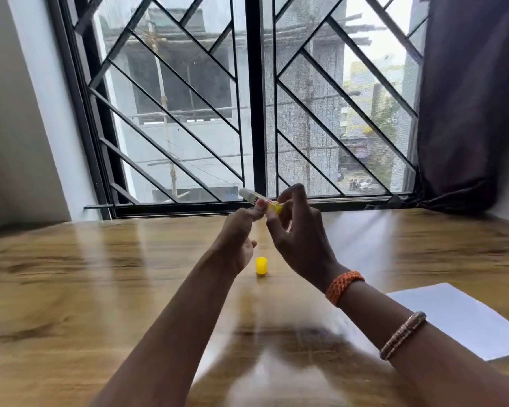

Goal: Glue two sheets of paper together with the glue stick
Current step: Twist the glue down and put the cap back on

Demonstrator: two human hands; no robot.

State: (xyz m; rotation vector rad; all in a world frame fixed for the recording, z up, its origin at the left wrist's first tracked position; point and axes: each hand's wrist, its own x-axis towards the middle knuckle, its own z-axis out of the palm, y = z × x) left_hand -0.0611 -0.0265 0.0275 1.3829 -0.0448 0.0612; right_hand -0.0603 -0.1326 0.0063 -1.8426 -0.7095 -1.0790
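— Barred window (247, 98) behind, dark curtain (467, 98) to the right, and a glossy wooden tabletop (71, 274) running up to the sill. So which step is this?

— Getting the glue ready, I'd say. Both hands are raised above the tabletop with the glue stick (257, 199) between them. Its yellow cap (261, 266) is already off and stands on the wood just below the hands, apart from them.

— Who holds what?

— The left hand (238, 242) has its grip closed on the tube's middle, thumb on top. The right hand (300, 233) pinches the yellow base end with fingertips, the other fingers spread loose. That looks like twisting the base to wind the glue up, though the picture alone can't show a turn.

— And the bare end?

— It points up and left, toward the window. It's blurred; I can't tell how much glue stands out.

— Paper?

— A white sheet (465, 318) lies flat at the right edge, under the right forearm and well apart from the hands. Whether it's one sheet or two stacked, I can't tell.

— Next move, then?

— By my reckoning: once enough glue shows, bring the stick down to the sheet. That means swinging well to the right, tip downward, with a free hand pinning the paper so it doesn't slide on that slick surface.
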